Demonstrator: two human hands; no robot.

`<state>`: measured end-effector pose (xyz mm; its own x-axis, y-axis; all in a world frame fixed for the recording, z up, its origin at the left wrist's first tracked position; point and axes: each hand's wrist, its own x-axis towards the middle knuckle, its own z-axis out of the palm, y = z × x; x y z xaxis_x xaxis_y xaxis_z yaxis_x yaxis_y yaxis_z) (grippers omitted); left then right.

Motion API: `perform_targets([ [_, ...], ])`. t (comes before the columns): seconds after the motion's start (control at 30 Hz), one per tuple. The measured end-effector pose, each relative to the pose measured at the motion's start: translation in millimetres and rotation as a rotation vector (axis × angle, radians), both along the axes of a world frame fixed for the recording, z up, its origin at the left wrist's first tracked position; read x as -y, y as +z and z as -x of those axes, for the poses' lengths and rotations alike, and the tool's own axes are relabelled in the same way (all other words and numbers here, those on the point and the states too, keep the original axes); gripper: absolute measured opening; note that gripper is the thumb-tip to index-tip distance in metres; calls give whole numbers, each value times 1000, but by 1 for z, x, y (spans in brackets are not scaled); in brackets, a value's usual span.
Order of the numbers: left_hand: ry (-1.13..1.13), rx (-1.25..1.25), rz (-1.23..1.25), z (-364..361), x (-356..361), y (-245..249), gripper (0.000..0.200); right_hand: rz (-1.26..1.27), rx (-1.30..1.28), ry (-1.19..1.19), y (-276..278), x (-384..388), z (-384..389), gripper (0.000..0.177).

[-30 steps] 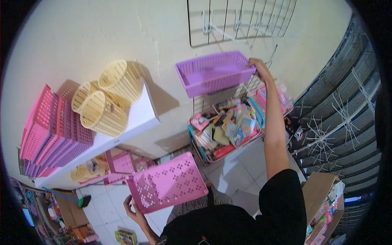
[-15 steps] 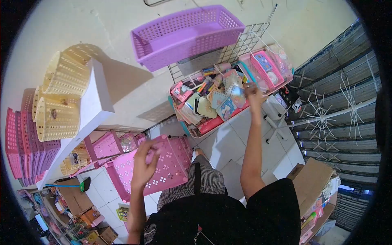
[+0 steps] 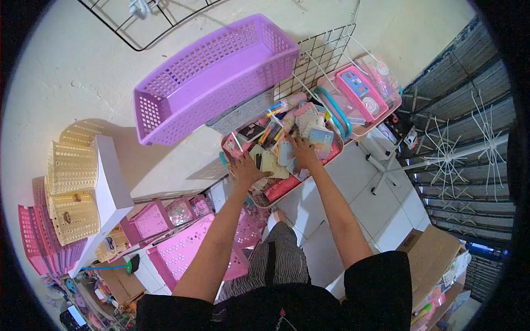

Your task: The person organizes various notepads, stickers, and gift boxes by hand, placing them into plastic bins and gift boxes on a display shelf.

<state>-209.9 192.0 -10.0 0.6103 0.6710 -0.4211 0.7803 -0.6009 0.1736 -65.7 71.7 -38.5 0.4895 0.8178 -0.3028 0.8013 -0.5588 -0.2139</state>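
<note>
A pink bin (image 3: 269, 203) is heaped with small notebooks, cards, pens and a red packet (image 3: 280, 188). My left hand (image 3: 246, 170) lies over the near left part of the heap, fingers spread, beside a pale yellow-green notebook (image 3: 269, 164). Farther right, my right hand (image 3: 303, 153) reaches down among the small notebooks with its fingers apart, close to a light blue notebook (image 3: 321, 137). Neither hand visibly grips anything, though some fingertips are partly lost among the items. Orange and yellow markers (image 3: 266, 135) lie between and beyond the hands.
A long purple basket (image 3: 212, 77) stands just beyond the bin, against the wall. To the right is a bin with a teal handle (image 3: 333, 113) and a pink tray (image 3: 361, 94). Pink baskets (image 3: 179, 256) sit at lower left, a cardboard box (image 3: 433, 262) at lower right.
My left hand has moved from above the pink basket up and right onto the heap. My right hand has come left and down to the notebooks. The view has shifted.
</note>
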Motion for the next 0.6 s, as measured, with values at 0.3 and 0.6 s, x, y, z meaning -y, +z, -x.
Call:
perform_targets([
  [0.3,135,-117,-31,-9,-6,-14,109,-145,-49,77,-5,5,-8,89],
  [0.6,192,435,278,-5,-2,-27,87,-274,-250,26,13,12,-10,70],
])
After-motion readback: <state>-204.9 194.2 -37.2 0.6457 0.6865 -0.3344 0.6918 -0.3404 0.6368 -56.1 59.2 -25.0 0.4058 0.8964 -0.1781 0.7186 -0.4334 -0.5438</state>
